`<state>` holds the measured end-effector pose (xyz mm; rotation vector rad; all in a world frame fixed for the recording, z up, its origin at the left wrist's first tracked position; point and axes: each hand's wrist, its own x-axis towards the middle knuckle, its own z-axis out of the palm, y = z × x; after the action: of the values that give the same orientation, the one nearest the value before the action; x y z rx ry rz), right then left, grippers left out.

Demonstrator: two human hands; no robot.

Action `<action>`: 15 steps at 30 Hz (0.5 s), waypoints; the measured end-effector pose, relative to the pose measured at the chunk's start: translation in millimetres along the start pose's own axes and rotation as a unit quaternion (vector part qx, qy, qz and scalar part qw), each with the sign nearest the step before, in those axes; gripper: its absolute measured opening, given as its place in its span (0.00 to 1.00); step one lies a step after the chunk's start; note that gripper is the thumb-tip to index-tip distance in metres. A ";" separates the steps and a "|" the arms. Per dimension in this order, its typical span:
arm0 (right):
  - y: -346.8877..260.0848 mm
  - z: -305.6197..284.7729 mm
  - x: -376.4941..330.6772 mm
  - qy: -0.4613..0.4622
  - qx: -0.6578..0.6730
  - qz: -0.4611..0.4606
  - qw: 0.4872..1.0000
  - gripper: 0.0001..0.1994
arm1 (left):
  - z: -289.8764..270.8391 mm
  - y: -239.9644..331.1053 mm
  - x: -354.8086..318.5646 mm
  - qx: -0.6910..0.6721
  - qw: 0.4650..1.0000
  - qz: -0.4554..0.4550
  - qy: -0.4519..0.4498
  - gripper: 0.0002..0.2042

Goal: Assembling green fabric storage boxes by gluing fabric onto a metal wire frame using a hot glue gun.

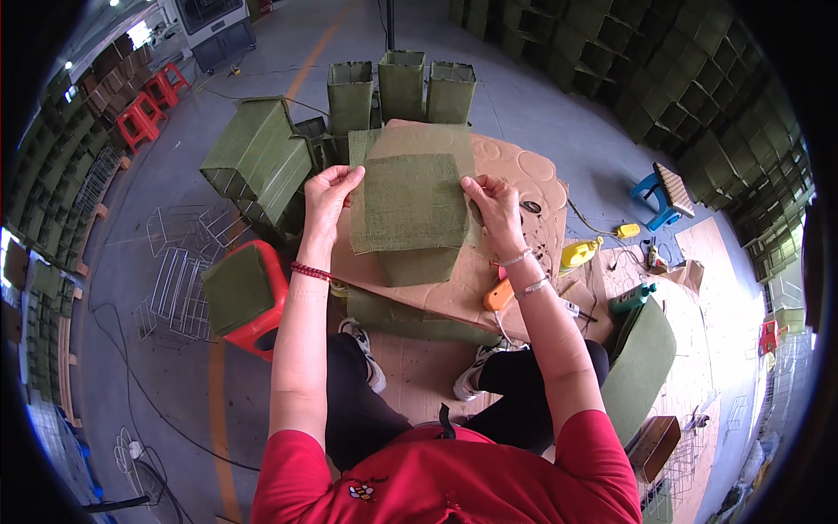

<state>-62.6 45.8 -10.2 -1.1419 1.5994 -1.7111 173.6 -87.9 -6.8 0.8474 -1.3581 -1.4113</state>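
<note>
Between my two hands a square piece of green woven fabric (410,205) is spread over the cardboard-topped work surface (532,231). My left hand (330,194) pinches its left edge between thumb and fingers. On the opposite side my right hand (494,208) is closed on the right edge, the thumb on top. Another green piece (421,267) shows below the fabric's near edge; whether the two are joined I cannot tell. Near my right wrist lies an orange tool with a cord (498,295).
Green fabric-covered boxes (350,98) stand beyond the work surface, a larger one (253,157) at its left. A red stool (262,297) bears green sheets. Wire frames (179,284) lie on the left floor. At right are a yellow bottle (578,254) and a blue stool (659,199).
</note>
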 end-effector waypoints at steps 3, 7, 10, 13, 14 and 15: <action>-1.6 -1.0 -0.3 0.002 -0.010 0.020 1.000 0.14 | -1.1 -3.1 1.2 -0.004 1.000 -0.014 0.001 0.10; -2.9 -0.2 -0.9 -0.006 0.003 0.038 0.999 0.15 | -3.6 -11.1 5.8 -0.006 1.000 -0.019 0.002 0.11; -6.5 -1.3 -2.1 -0.011 0.015 0.050 0.999 0.16 | -2.7 -11.7 5.0 0.000 1.000 -0.022 0.002 0.10; -7.3 -1.1 -2.2 -0.016 0.024 0.067 0.997 0.16 | -3.1 -13.6 5.2 -0.001 1.000 -0.031 0.003 0.09; -6.9 -1.1 -1.7 -0.013 0.033 0.076 0.996 0.16 | -2.4 -13.7 4.5 -0.010 0.999 -0.036 0.002 0.09; -6.6 -1.2 -1.4 -0.014 0.033 0.075 0.997 0.16 | -2.1 -13.6 4.0 -0.018 0.999 -0.041 0.002 0.09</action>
<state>-61.7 48.6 -4.1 -0.9828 1.5586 -1.6320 172.0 -93.5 -19.9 0.8893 -1.3039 -1.4917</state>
